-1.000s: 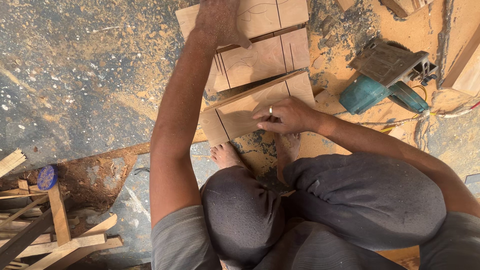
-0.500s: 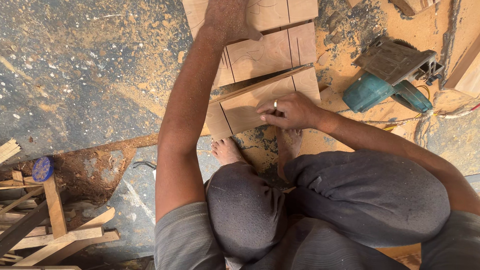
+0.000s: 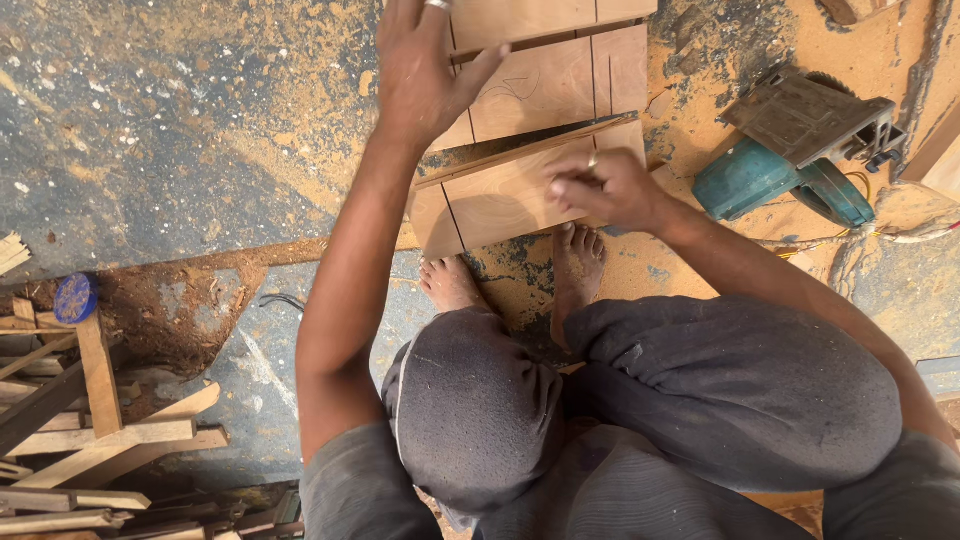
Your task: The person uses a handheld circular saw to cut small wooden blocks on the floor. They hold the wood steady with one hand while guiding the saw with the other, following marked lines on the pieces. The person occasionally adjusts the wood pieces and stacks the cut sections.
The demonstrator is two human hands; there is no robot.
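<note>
Knees in dark trousers fill the near part of the view, the person squatting on a dusty floor with bare feet planted just under the work. Beyond the toes lies a board, pencil lines ruled across it and a thin strip lying slantwise along its far edge. The right hand rests on the board near its right end, fingers pinched together as if around a pencil, though whatever they grip is too small to make out. Farther off, the left hand lies flat with fingers spread, pressing on a second panel that already carries lines and a scribbled mark. To the right, apart from both hands, a teal circular saw sits in sawdust. Offcuts are stacked at the left. Judging by the ruled lines, marking seems well along; no fresh cut shows on the near board, so sawing appears still to come.
</note>
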